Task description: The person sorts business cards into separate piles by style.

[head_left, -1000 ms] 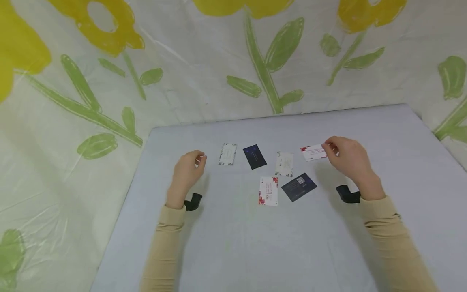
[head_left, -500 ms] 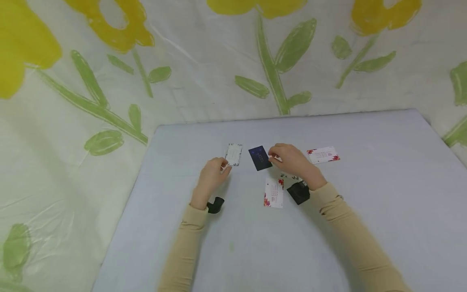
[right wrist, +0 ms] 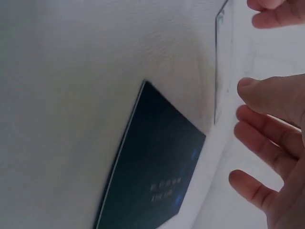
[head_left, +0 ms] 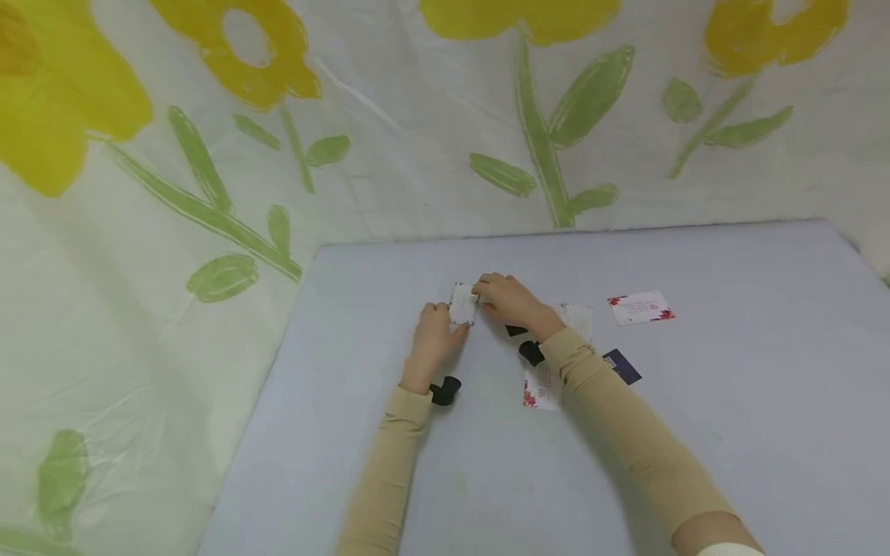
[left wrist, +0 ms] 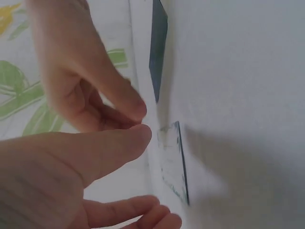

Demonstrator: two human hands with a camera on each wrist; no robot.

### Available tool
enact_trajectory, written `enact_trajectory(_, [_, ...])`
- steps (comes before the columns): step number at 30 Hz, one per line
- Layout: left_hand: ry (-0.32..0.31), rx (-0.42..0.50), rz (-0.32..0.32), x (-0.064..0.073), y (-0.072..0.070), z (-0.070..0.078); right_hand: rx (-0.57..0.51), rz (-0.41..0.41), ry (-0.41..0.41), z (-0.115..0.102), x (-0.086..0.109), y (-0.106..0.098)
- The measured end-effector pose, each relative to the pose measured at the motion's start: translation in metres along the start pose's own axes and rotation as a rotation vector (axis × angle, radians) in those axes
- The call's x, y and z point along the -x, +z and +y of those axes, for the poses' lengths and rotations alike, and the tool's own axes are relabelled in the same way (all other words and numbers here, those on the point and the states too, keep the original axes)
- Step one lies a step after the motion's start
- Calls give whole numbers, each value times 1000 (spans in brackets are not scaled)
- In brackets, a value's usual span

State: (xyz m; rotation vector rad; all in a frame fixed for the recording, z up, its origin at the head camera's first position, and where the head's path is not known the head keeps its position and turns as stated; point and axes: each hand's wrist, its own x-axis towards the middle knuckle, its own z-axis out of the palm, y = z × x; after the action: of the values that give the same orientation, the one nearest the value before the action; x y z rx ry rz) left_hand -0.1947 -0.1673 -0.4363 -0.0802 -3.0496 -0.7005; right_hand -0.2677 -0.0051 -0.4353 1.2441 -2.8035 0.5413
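A white card with a leafy grey-green border point(head_left: 462, 303) lies on the table between both hands. My left hand point(head_left: 433, 333) is at its near left side; in the left wrist view the thumb point(left wrist: 128, 143) and fingers are spread above it, holding nothing. From the right, my right hand point(head_left: 511, 300) reaches across, fingertips right over the card's right edge. Its fingers are loosely bent and apart in the right wrist view, with no card between them. Below that hand lies a dark blue card point(right wrist: 152, 162), mostly hidden by it in the head view.
Under the right forearm, partly covered, are a pale leafy card point(head_left: 579, 318), a red-flowered white card point(head_left: 535, 392) and a dark card with a code point(head_left: 622, 366). Another red-flowered card point(head_left: 641, 307) lies further right. A flower-painted sheet point(head_left: 417, 154) hangs behind the table point(head_left: 334, 371).
My right hand has left the red-flowered card at the right and swept left over the others to the leafy white card. My left hand has moved right, up to that same card.
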Motion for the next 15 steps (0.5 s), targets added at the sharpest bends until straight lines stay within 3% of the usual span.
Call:
enact_trajectory(5, [-37,-36,20,-6,8,4,18,-27,8,0,-16,10])
enact_trajectory(10, [-82,-115,-6,-13,15,6,21,-79,7,-3,-27,13])
enact_trajectory(15, [-84,-159,-2,-19,15,4,27,-154,17,-3,-35,15])
